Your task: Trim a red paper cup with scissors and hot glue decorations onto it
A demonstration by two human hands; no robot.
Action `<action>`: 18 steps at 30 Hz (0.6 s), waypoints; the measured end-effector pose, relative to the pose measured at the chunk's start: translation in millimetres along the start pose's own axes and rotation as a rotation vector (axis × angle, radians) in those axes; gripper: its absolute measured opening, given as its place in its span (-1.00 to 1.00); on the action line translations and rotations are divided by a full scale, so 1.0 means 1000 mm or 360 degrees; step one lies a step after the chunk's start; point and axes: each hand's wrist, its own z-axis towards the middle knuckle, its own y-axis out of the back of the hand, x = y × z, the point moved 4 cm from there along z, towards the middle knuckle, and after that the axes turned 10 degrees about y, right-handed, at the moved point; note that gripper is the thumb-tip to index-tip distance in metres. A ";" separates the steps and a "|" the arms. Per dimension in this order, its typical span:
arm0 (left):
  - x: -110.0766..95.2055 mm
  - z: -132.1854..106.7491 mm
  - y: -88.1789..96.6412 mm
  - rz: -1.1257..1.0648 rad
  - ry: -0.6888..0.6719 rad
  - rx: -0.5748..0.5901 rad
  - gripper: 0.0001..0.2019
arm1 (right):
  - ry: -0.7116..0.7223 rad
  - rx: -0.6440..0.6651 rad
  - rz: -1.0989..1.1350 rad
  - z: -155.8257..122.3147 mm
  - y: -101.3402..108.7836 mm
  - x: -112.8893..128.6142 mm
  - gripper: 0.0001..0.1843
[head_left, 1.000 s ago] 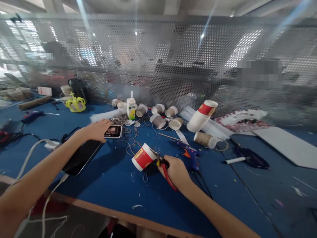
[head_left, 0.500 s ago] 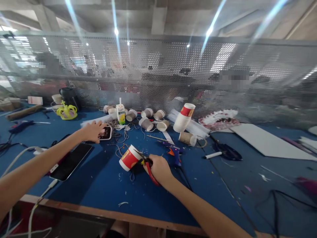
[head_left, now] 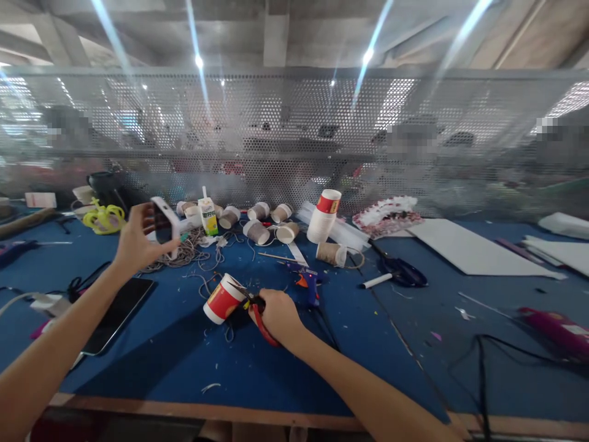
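My left hand is closed round the edges of a smartphone, held upright above the table. A tangle of grey string lies just beyond it. My right hand grips red-handled scissors low over the table. Their blades reach the rim of a red and white paper cup, which is tilted on its side. Whether the blades are cutting into the rim I cannot tell. A large dark tablet or phone lies flat under my left forearm.
Several string-wrapped cups sit behind, beside a drink carton and a stack of paper cups. A blue glue gun lies right of my right hand. White board and a purple glue gun are farther right.
My left hand has picked the smartphone up from the table and turned it upright, uncovering more string. My right hand still holds the scissors at the cup. The view has shifted slightly right.
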 end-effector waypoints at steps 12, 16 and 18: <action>-0.122 0.123 -0.138 0.0246 -0.0161 0.0364 -0.27 | -0.0031 0.0121 0.0041 -0.002 -0.005 -0.004 -0.75; -0.127 0.158 -0.180 0.0225 -0.0046 0.0312 -0.27 | -0.0036 0.0168 0.0031 -0.004 -0.004 -0.004 -0.78; -0.130 0.164 -0.198 0.0175 -0.0018 0.0288 -0.29 | -0.0035 0.0192 0.0025 -0.004 -0.005 -0.004 -0.78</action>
